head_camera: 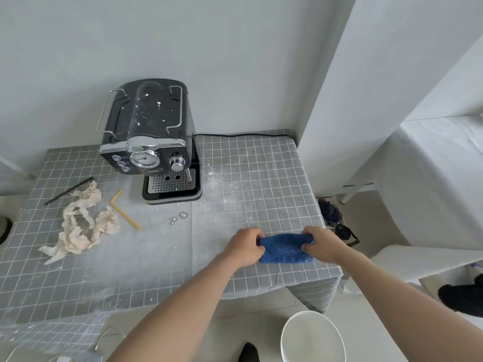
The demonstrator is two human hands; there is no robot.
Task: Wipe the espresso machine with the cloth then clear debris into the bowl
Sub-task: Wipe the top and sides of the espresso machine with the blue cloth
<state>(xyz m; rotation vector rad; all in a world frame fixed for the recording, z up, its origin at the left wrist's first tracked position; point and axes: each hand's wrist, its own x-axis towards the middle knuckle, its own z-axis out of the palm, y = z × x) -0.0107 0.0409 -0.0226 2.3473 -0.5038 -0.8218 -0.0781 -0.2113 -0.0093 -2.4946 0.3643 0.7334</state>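
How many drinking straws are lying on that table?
2: a black straw at the far left, touching the crumpled paper, and a bent yellow straw just right of it.

Checked tablecloth (261, 178), black cable (243, 135).

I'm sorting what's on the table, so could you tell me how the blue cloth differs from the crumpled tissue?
The cloth is blue and folded flat; the tissue is pale, twisted and strung out. Both hands, left and right, grip the cloth; the tissue lies untouched. Both rest on the table.
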